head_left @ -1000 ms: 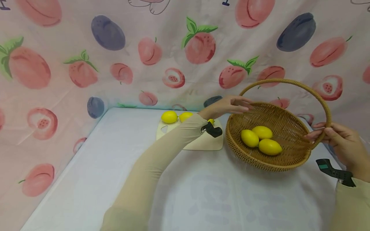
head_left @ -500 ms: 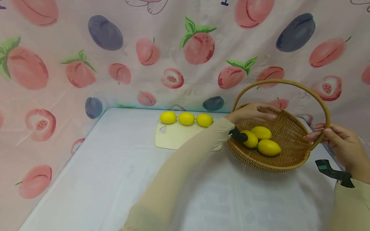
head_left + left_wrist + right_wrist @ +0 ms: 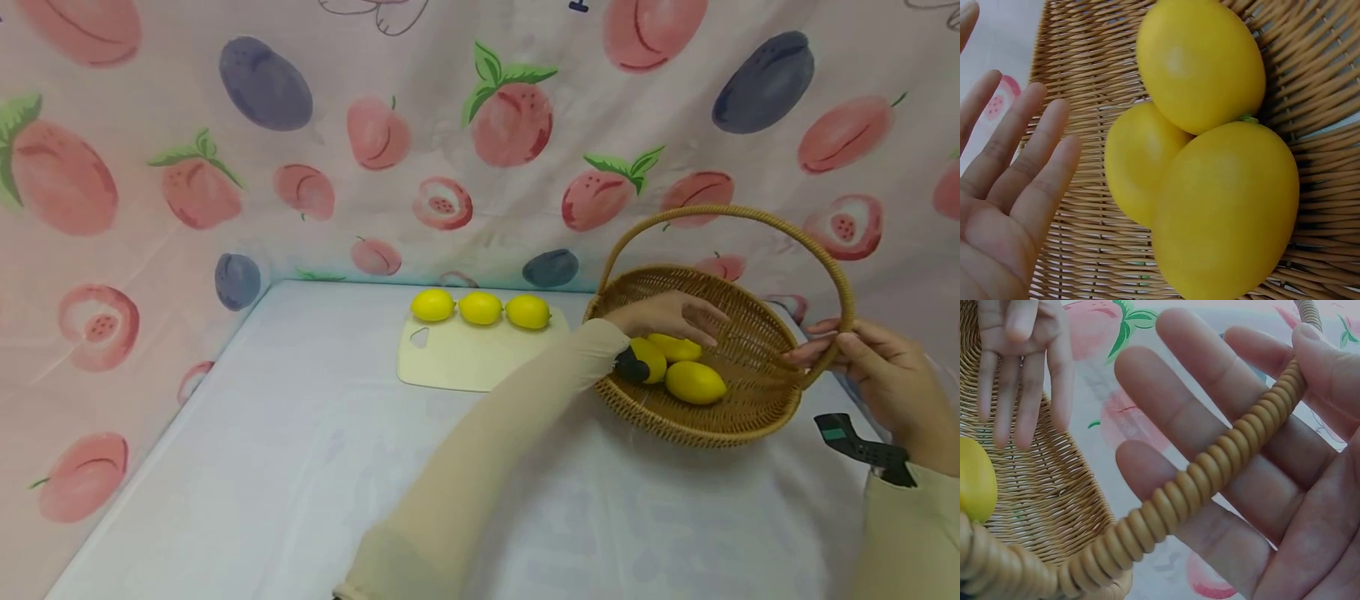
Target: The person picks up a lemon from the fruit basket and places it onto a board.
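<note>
A brown wicker basket (image 3: pixel 757 367) tilts toward me on the right side of the table, with three yellow lemons (image 3: pixel 696 382) grouped inside it. My right hand (image 3: pixel 885 367) holds the basket's arched handle (image 3: pixel 1191 487) near its right end, thumb in front and fingers behind. Over the basket, just above the lemons, my left hand (image 3: pixel 671 317) hovers with loosely extended fingers and nothing in it. In the left wrist view its fingers are apart from the lemons (image 3: pixel 1229 206). The left wrist and its black strap partly cover two of the lemons in the head view.
Left of the basket lies a cream cutting board (image 3: pixel 457 358) with a triangular hole. Three more lemons (image 3: pixel 480 308) sit in a row along its back edge. A fruit-print cloth (image 3: pixel 300 225) hangs behind the white-covered table (image 3: pixel 262 467).
My left hand has moved right, from the basket's left rim in over the lemons, then lower. It uncovered the lemons on the board. My right hand stays on the handle.
</note>
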Demonstrator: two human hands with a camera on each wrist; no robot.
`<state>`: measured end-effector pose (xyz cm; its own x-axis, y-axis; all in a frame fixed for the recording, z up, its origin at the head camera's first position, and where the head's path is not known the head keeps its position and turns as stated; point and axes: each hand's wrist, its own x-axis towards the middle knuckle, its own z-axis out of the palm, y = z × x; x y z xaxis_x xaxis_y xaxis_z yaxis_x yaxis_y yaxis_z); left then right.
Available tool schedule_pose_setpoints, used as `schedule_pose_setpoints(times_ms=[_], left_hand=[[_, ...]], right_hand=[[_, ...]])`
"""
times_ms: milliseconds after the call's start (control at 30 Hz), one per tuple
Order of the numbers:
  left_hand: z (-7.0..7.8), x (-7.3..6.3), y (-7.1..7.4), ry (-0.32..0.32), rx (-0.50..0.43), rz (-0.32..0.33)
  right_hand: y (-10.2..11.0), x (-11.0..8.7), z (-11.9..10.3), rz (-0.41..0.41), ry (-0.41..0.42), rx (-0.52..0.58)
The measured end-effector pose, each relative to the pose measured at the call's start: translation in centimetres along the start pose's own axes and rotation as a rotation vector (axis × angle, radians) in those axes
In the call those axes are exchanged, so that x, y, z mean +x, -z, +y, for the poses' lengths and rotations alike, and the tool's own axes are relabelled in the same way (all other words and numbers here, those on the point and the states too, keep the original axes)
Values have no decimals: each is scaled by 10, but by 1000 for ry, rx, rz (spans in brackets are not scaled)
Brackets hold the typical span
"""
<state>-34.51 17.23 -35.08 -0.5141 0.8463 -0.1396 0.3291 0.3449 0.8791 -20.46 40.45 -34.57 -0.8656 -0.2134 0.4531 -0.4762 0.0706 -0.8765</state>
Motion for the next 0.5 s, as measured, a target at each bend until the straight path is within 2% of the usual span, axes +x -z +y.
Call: schedule_pose_setpoints(times_ms=[100,300,500], left_hand=[[0,5,-3,29,72,-20],[-2,10,-8,35,207,-110],[-4,8,-11,79,206,-139]], right_hand=[[0,0,0,8,-4,-6],[-1,0,0,7,-10,-20],[-2,1,0,2,2,8]])
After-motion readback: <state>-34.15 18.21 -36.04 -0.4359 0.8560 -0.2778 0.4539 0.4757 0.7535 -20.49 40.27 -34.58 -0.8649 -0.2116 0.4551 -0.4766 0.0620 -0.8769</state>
